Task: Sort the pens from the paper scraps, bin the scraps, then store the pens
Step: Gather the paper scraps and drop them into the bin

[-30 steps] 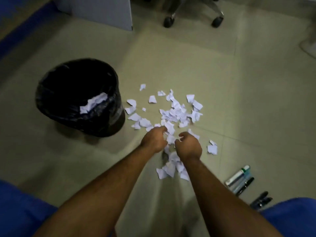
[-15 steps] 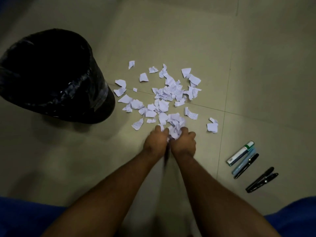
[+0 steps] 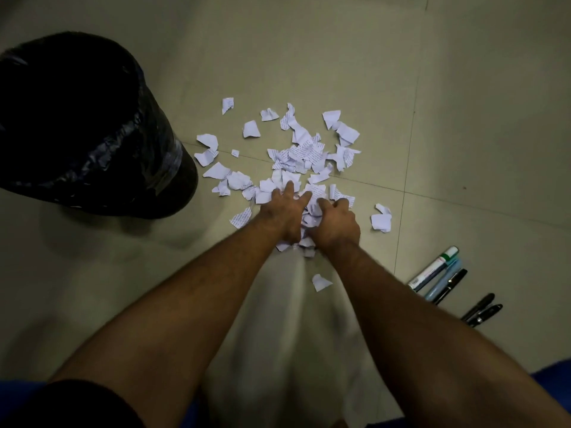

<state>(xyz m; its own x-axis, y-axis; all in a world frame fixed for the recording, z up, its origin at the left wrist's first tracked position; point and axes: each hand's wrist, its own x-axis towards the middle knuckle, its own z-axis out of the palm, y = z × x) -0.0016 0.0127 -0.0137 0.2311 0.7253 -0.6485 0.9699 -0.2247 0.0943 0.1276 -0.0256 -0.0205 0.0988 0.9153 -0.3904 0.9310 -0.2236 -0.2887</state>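
Person crouched over beige tiled floor. Both hands down in pile of torn white printed paper scraps at floor centre. Left hand: grip spread, fingers straight, pressing flat on scraps. Right hand: grip curled, bunching scraps against left palm. One stray scrap between forearms. Round bin with black plastic liner upright, near left edge, just beside pile. Five pens and markers lined up near right edge, well apart from pile.
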